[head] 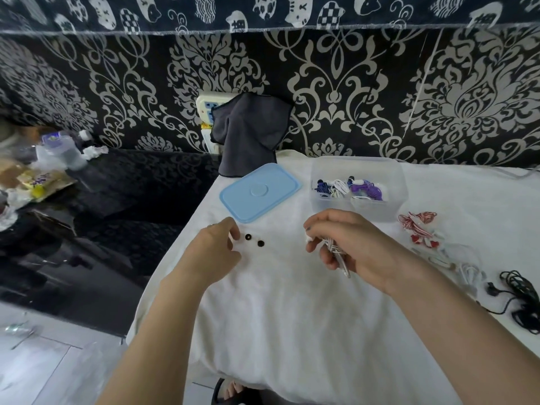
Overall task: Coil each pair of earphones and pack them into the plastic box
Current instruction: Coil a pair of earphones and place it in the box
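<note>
Earphones (336, 248), coiled, sat clamped in the right hand (347, 244) at frame centre, likely bundled for the plastic box (358, 187) just above. The left hand (217, 248), fingers loosely curled and holding nothing, reached toward two black ear tips (254, 240) on the tabletop (292, 317).

Right hand (347, 241) gripping coiled white earphones (336, 249); left hand (219, 247) loosely curled beside two black ear tips (254, 240). Plastic box (358, 190) open, blue lid (260, 192) alongside.
</note>
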`<action>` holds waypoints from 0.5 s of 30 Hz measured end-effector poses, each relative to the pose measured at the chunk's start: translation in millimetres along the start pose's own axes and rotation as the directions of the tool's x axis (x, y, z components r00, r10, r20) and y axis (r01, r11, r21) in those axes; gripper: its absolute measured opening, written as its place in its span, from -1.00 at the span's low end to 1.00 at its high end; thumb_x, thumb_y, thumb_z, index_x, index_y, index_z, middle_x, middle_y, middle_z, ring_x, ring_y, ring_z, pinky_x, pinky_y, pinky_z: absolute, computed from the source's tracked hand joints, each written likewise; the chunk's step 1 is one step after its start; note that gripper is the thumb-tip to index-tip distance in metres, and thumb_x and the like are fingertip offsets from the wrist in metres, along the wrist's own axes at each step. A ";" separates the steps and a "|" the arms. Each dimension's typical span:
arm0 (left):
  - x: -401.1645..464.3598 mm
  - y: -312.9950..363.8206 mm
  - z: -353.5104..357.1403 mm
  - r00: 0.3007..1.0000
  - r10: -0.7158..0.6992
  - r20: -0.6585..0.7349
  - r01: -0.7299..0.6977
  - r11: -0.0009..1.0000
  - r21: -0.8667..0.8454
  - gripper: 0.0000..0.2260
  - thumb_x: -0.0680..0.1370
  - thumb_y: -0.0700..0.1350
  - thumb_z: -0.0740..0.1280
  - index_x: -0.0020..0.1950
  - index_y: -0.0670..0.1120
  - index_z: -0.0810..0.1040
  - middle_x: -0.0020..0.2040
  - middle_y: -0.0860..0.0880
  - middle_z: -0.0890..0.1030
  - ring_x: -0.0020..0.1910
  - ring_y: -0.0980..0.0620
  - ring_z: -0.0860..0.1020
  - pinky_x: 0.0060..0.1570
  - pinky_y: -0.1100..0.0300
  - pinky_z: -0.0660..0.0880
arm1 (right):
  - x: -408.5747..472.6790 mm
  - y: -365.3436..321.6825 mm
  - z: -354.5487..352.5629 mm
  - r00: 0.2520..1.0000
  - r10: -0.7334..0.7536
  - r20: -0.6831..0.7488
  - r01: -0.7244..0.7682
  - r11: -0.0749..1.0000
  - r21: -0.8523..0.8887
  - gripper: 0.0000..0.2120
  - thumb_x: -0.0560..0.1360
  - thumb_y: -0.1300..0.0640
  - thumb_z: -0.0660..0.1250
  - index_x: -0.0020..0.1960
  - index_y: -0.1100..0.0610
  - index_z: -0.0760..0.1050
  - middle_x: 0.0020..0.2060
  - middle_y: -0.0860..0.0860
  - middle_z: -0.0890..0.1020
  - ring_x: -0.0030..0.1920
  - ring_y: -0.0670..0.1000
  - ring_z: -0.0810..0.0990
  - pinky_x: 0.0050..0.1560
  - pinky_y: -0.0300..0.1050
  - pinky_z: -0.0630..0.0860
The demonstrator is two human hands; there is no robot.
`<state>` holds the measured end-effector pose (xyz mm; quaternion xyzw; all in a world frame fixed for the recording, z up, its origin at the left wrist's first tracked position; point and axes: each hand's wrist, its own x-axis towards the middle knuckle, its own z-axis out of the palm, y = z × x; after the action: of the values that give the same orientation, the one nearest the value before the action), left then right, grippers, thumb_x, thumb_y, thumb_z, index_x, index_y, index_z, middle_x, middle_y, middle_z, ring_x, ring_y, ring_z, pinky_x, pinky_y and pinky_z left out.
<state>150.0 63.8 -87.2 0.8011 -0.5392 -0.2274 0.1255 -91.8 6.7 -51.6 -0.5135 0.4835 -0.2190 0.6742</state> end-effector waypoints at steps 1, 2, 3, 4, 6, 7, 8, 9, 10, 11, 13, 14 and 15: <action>-0.5 -1.0 -0.9 1.000 0.004 0.001 -0.004 1.000 0.001 -0.76 0.48 -0.26 0.36 0.03 0.04 0.48 -0.05 0.02 0.54 -0.21 0.06 0.50 -0.31 0.21 0.43 | -0.3 0.7 0.7 1.000 0.012 0.017 -0.012 1.000 -0.002 -0.83 0.51 0.20 0.36 0.07 0.23 0.58 -0.23 0.10 0.71 -0.42 0.00 0.48 -0.38 -0.14 0.43; -1.1 -1.9 -0.9 1.000 0.007 0.011 -0.007 1.000 -0.004 -0.76 0.47 -0.26 0.37 0.02 0.04 0.50 -0.04 0.02 0.54 -0.21 0.05 0.50 -0.31 0.20 0.44 | -0.8 1.2 2.0 0.999 0.022 0.034 -0.022 1.000 -0.011 -0.83 0.51 0.22 0.36 0.09 0.21 0.59 -0.20 0.10 0.73 -0.42 -0.01 0.49 -0.38 -0.15 0.44; -1.6 -2.7 0.0 1.000 0.008 0.023 -0.008 1.000 -0.012 -0.76 0.46 -0.26 0.38 0.01 0.05 0.53 -0.04 0.03 0.55 -0.22 0.04 0.51 -0.31 0.21 0.45 | -1.0 2.0 3.2 0.998 0.030 0.047 -0.029 0.999 -0.024 -0.82 0.50 0.24 0.36 0.09 0.21 0.59 -0.17 0.10 0.74 -0.42 -0.01 0.49 -0.37 -0.16 0.44; -1.9 -4.0 1.2 1.000 0.009 0.030 -0.008 1.000 -0.021 -0.77 0.46 -0.26 0.39 0.00 0.05 0.56 -0.04 0.03 0.56 -0.24 0.05 0.50 -0.31 0.21 0.45 | -1.1 2.4 4.8 0.998 0.034 0.052 -0.032 0.999 -0.038 -0.82 0.49 0.27 0.35 0.09 0.21 0.60 -0.14 0.10 0.74 -0.41 -0.01 0.49 -0.37 -0.18 0.44; -1.6 -5.3 5.1 1.000 0.015 0.026 -0.015 0.999 -0.030 -0.81 0.46 -0.23 0.42 -0.03 0.04 0.59 -0.05 0.04 0.57 -0.28 0.09 0.49 -0.30 0.24 0.45 | -0.8 3.0 6.6 0.998 0.027 0.051 -0.024 0.998 -0.066 -0.83 0.48 0.29 0.34 0.05 0.20 0.62 -0.13 0.09 0.74 -0.40 -0.01 0.48 -0.38 -0.19 0.42; -1.2 -5.3 7.1 1.000 0.024 0.019 -0.024 0.999 -0.029 -0.83 0.46 -0.21 0.43 -0.04 0.04 0.60 -0.05 0.05 0.58 -0.28 0.10 0.49 -0.30 0.25 0.44 | -0.3 3.3 7.0 0.999 0.018 0.050 -0.015 0.997 -0.075 -0.85 0.48 0.27 0.35 0.03 0.19 0.64 -0.15 0.09 0.73 -0.40 -0.02 0.47 -0.38 -0.19 0.41; -0.5 -5.3 9.2 0.999 0.031 0.012 -0.031 0.999 -0.028 -0.85 0.46 -0.20 0.43 -0.05 0.04 0.60 -0.06 0.06 0.58 -0.28 0.10 0.50 -0.30 0.25 0.44 | 0.1 3.8 7.3 0.999 0.008 0.050 -0.004 0.997 -0.079 -0.87 0.48 0.25 0.37 0.00 0.19 0.65 -0.19 0.08 0.72 -0.40 -0.02 0.46 -0.38 -0.18 0.40; 0.1 -5.0 11.1 0.999 0.036 0.004 -0.036 0.999 -0.029 -0.86 0.46 -0.18 0.43 -0.06 0.04 0.60 -0.07 0.07 0.58 -0.28 0.10 0.51 -0.30 0.25 0.44 | 0.8 4.7 7.1 0.999 -0.002 0.050 0.006 0.996 -0.083 -0.89 0.47 0.23 0.40 -0.02 0.19 0.65 -0.22 0.07 0.69 -0.40 -0.02 0.45 -0.39 -0.17 0.38; 0.8 -5.2 13.0 0.999 0.038 -0.005 -0.038 0.999 -0.031 -0.87 0.47 -0.18 0.42 -0.07 0.04 0.59 -0.09 0.07 0.59 -0.27 0.08 0.52 -0.29 0.25 0.45 | 1.4 5.4 7.1 0.999 -0.010 0.048 0.015 0.996 -0.090 -0.90 0.47 0.21 0.42 -0.04 0.21 0.65 -0.25 0.06 0.68 -0.40 -0.02 0.44 -0.39 -0.16 0.37; 1.4 -5.6 14.4 0.999 0.042 -0.016 -0.042 0.999 -0.030 -0.88 0.48 -0.18 0.41 -0.10 0.05 0.58 -0.09 0.08 0.59 -0.25 0.07 0.53 -0.27 0.24 0.46 | 1.9 6.3 6.7 0.999 -0.017 0.045 0.021 0.995 -0.096 -0.89 0.46 0.20 0.43 -0.05 0.23 0.64 -0.26 0.06 0.67 -0.41 -0.02 0.43 -0.40 -0.15 0.35; 3.4 -6.3 15.7 0.997 0.058 -0.044 -0.059 0.998 -0.025 -0.88 0.50 -0.17 0.37 -0.13 0.07 0.56 -0.10 0.09 0.61 -0.22 0.06 0.55 -0.23 0.21 0.50 | 2.3 6.8 6.7 0.999 -0.026 0.044 0.030 0.995 -0.097 -0.87 0.46 0.21 0.44 -0.05 0.27 0.62 -0.28 0.08 0.66 -0.43 -0.01 0.40 -0.43 -0.16 0.32; 4.4 -5.9 16.0 0.996 0.071 -0.057 -0.073 0.997 -0.029 -0.89 0.52 -0.16 0.36 -0.13 0.06 0.54 -0.10 0.08 0.61 -0.22 0.06 0.56 -0.22 0.19 0.51 | 2.1 6.5 7.0 0.999 -0.030 0.044 0.034 0.995 -0.094 -0.87 0.46 0.21 0.44 -0.05 0.29 0.62 -0.28 0.09 0.66 -0.44 -0.01 0.38 -0.44 -0.17 0.31; 5.2 -5.0 16.3 0.993 0.092 -0.069 -0.094 0.995 -0.035 -0.90 0.53 -0.15 0.35 -0.13 0.06 0.53 -0.10 0.07 0.61 -0.22 0.07 0.56 -0.24 0.20 0.50 | 2.4 6.1 7.3 0.999 -0.035 0.041 0.038 0.995 -0.090 -0.87 0.47 0.22 0.43 -0.06 0.29 0.61 -0.27 0.11 0.67 -0.45 -0.02 0.38 -0.45 -0.17 0.31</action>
<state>147.5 61.6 -104.7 0.7798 -0.5670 -0.2044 0.1692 -85.6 10.6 -58.1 -0.5564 0.4702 -0.1991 0.6555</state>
